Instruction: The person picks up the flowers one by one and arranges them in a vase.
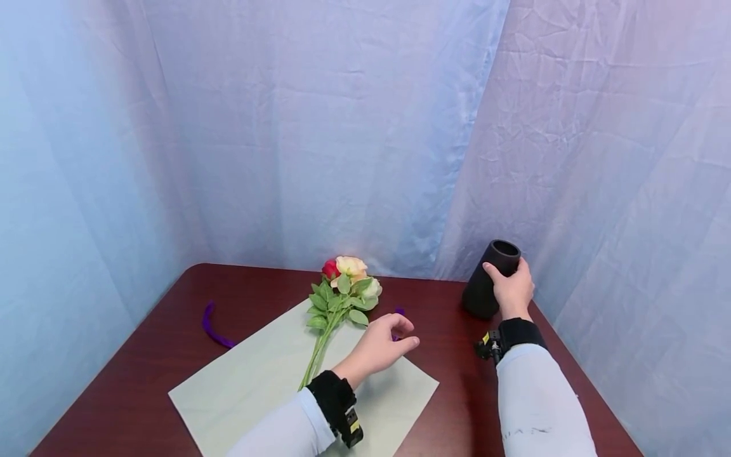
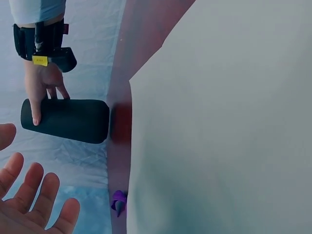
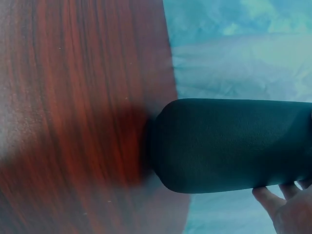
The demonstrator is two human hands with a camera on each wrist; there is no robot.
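Near the table's back right corner, my right hand (image 1: 512, 291) grips a black vase (image 1: 482, 292) close to its open top, thumb on the near side. Seen from the right wrist, the matte vase (image 3: 224, 146) has its rounded base close over the wood, with a dark shadow beside it. My left hand (image 1: 378, 346) hovers above the pale wrapping paper (image 1: 245, 387), holding nothing, fingers loosely bent and spread apart in the left wrist view. Left of that hand, several artificial roses (image 1: 351, 268) in red, cream and white lie on the paper, their lower stems hidden behind the wrist.
A purple ribbon (image 1: 212, 329) runs out from under the paper's left edge; another purple bit (image 2: 118, 200) shows at its far side. Light blue curtains (image 1: 342, 127) hang around the dark red wooden table (image 1: 114, 393).
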